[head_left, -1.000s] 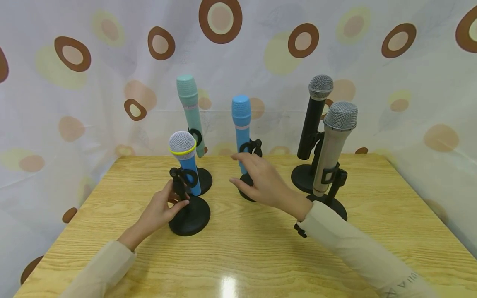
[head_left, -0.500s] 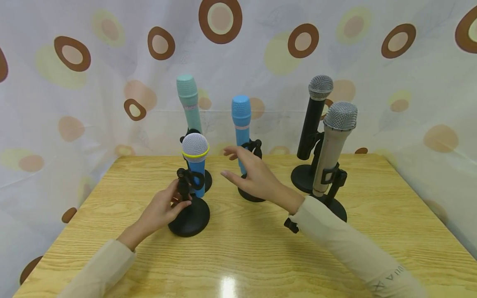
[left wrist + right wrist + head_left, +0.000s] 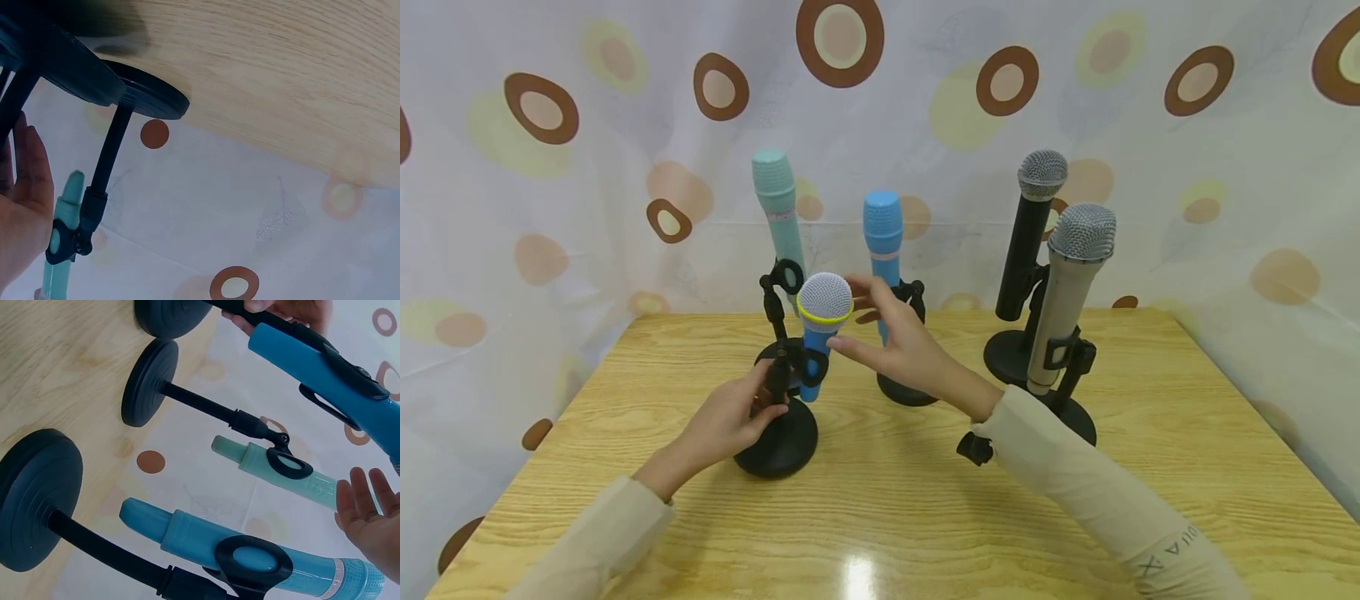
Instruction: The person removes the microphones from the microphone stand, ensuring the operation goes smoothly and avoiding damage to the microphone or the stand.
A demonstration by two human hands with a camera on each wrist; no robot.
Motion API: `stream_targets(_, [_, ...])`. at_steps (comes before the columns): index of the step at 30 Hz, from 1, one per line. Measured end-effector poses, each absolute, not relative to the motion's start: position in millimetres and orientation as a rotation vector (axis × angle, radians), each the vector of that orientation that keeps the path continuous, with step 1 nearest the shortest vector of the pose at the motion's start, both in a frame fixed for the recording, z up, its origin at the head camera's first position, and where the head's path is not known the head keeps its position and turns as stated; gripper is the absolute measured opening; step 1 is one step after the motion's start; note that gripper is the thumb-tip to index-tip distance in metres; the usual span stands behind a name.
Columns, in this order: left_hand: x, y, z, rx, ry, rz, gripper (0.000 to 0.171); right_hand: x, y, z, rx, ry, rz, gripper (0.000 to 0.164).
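Your left hand (image 3: 726,417) is gripping the black, round-based stand (image 3: 782,443), probably to steady it; the blue microphone (image 3: 817,337) with white mesh head and yellow ring is leaning right on it. Your right hand (image 3: 910,352), loose, is hovering beside that head, touch unclear, partly blocking the sky-blue plastic microphone (image 3: 883,242) behind. Mint-green plastic microphone (image 3: 781,212) is standing farther back.

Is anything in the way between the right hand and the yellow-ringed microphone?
Nothing visible. The right hand is right beside the yellow-ringed microphone; the plain blue microphone stands behind the hand, not between them.
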State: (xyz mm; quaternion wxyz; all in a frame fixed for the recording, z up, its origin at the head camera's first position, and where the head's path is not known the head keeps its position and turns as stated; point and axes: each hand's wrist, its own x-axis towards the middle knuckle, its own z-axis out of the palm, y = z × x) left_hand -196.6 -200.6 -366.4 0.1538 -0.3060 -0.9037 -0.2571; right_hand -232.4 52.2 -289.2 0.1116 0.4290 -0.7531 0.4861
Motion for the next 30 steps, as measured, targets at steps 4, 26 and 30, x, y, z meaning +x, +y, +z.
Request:
stream_targets(4, [-195.8, -198.6, -362.5, -0.889, -2.596, -0.692, 0.042, -229.6, 52.3, -284.7, 1.254, -2.182, 1.505, 0.068])
stream_targets(26, [-193.8, -194.0, -346.9, -0.899, -2.627, -0.462, 0.048, -230.1, 53.1, -278.6, 1.218, -2.000, 1.731, 0.062])
stream_targets(30, [-194.3, -193.1, -344.1, -0.898, -2.645, -0.439, 0.046, -229.9, 54.7, -276.9, 1.227, -1.975, 1.710, 0.061])
